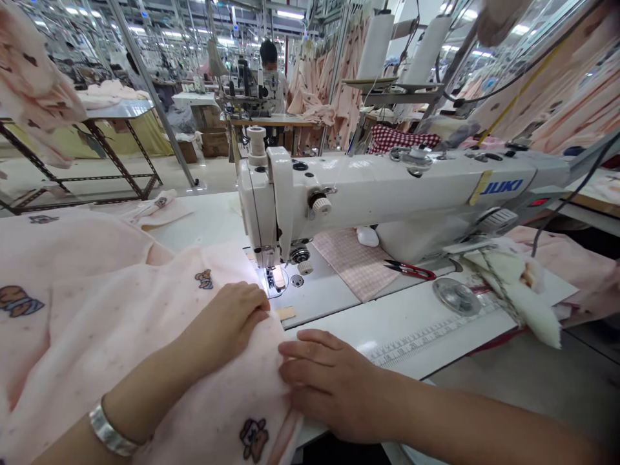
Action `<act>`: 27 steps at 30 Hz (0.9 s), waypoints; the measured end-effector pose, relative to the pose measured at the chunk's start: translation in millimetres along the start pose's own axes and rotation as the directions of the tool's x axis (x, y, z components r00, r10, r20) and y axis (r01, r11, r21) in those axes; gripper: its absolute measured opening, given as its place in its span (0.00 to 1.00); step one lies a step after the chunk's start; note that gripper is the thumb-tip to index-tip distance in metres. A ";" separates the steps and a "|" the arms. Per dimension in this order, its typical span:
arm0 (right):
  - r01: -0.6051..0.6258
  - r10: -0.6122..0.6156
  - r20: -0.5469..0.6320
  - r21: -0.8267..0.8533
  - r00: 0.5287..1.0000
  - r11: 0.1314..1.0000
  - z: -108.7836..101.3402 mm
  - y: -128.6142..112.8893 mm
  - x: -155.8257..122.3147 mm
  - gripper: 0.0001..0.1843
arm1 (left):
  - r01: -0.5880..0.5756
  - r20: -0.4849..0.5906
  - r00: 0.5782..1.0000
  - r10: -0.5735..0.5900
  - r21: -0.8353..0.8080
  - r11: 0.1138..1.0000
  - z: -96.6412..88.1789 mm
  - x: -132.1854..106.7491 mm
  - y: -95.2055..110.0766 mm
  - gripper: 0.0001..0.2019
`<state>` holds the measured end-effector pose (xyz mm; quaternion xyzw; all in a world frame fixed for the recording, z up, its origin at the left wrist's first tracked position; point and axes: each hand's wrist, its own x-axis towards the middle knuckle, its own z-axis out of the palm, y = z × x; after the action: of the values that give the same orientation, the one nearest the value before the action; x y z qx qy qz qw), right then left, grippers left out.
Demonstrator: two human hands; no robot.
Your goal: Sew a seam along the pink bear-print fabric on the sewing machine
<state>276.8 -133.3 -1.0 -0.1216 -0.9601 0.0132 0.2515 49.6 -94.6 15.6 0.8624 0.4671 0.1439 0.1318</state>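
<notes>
Head view shows my left hand (227, 320) palm-down on the pink printed fabric (145, 336), fingers loosely curled and gripping nothing, at 7 o'clock from the presser foot (271, 274) of the Juki sewing machine (387, 187). My right hand (329, 381) lies flat at 5 o'clock, fingers straight, pinning the cloth's edge to the surface (426, 316), I judge so it lies smooth. Red thread snips (411, 270) rest at 3 o'clock, within reach.

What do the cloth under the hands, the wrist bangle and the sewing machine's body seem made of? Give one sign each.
Cloth: soft matt pink fabric, perhaps cotton knit; it drapes in folds.
Bangle: silvery metal, it seems; it glints.
Machine body: glossy painted metal, probably; hard sheen.
</notes>
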 end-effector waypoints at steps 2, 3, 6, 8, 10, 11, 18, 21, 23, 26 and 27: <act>0.026 -0.027 0.051 0.032 0.998 0.999 2.3 0.0 -2.6 0.09 | 0.051 0.031 0.998 -0.052 0.047 0.998 -4.7 9.6 2.7 0.08; 0.018 -0.020 0.043 0.032 0.999 0.999 3.1 -0.3 -3.5 0.09 | 0.078 0.031 0.996 -0.081 0.081 0.994 -5.5 13.4 5.0 0.08; 0.001 -0.002 0.016 0.019 1.000 1.000 3.6 -1.0 -4.9 0.07 | 0.165 -0.028 0.986 -0.162 0.190 0.968 -1.0 17.4 14.1 0.10; 0.030 -0.031 0.045 0.024 0.999 0.999 2.1 -0.1 -4.4 0.06 | 0.212 -0.077 0.977 -0.200 0.232 0.949 5.2 14.2 19.7 0.11; 0.077 -0.078 0.040 0.040 0.996 0.996 -1.7 3.5 -2.0 0.06 | 0.238 -0.099 0.970 -0.220 0.233 0.943 10.9 9.1 22.3 0.11; 0.103 -0.103 0.012 0.047 0.995 0.994 -4.2 6.4 -0.2 0.07 | 0.242 -0.099 0.969 -0.225 0.222 0.945 12.6 6.7 22.0 0.10; 0.221 -0.219 -0.041 0.052 0.975 0.974 -8.5 35.0 6.0 0.08 | 0.226 -0.048 0.974 -0.222 0.131 0.965 4.9 15.5 5.7 0.08; 0.187 -0.192 0.034 0.124 0.981 0.975 -0.1 36.4 0.1 0.09 | 0.247 -0.101 0.967 -0.233 0.174 0.953 5.1 24.0 10.4 0.07; 0.163 -0.169 0.029 0.150 0.985 0.975 3.0 33.7 -3.2 0.09 | 0.247 -0.145 0.965 -0.220 0.210 0.946 11.3 21.5 20.0 0.09; 0.152 -0.156 0.015 0.146 0.988 0.978 1.7 29.6 -3.4 0.08 | 0.191 -0.162 0.974 -0.156 0.234 0.953 27.1 1.8 33.8 0.11; 0.150 -0.154 0.017 0.141 0.988 0.979 0.6 29.0 -2.4 0.08 | 0.152 -0.174 0.978 -0.110 0.248 0.957 32.3 -6.9 35.7 0.12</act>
<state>285.0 -105.7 -5.2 -0.0299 -0.9668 0.0627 0.2460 85.4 -122.3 -2.2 0.8251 0.5472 0.1406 -0.0107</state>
